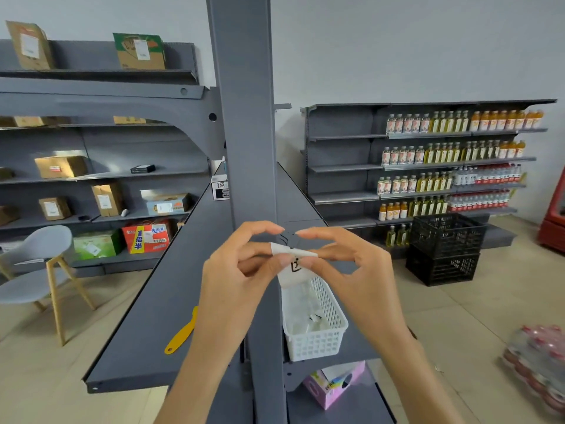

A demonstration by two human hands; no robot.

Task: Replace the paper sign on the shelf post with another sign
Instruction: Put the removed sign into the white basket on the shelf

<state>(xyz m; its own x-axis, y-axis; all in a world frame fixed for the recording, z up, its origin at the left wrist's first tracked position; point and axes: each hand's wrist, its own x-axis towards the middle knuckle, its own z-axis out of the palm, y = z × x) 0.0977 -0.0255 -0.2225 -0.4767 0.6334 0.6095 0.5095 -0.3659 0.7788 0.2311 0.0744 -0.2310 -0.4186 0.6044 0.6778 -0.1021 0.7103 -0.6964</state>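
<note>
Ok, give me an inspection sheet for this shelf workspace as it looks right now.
Surface: grey shelf, mostly bare on the left side.
Job's things: white paper sign with black print, held in front of the grey shelf post.
Clutter: white perforated basket right of the post; yellow plastic tool lying on the shelf; pink box on the shelf below.
Grips: left hand and right hand both pinch the sign.
Cables: nothing seen.
Surroundings: black crates stacked on the floor, bottle shelves behind, grey chair at left.
</note>
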